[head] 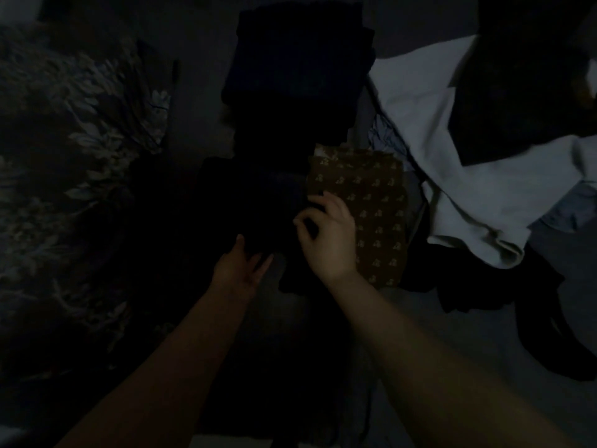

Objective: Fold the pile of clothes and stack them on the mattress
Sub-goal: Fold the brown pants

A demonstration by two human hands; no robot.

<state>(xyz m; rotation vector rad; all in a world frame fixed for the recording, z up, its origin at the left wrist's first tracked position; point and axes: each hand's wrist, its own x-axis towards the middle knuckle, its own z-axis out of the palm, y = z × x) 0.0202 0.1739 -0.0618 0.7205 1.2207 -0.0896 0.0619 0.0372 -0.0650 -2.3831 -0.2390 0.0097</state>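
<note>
The scene is very dark. A black garment (245, 202) lies in the middle of the mattress (484, 318). My left hand (240, 270) lies at its near edge with straight fingers spread on the cloth. My right hand (326, 234) is at its right edge, fingers curled, thumb and forefinger close together on the dark cloth. To the right of that hand lies a folded brown cloth with a small pale print (371, 202). A folded dark garment (300, 59) lies further back.
A white garment (452, 176) sprawls at the right with a dark piece (517, 92) on top of it. More black cloth (533, 318) lies at the lower right. A floral-patterned cover (74, 150) fills the left side.
</note>
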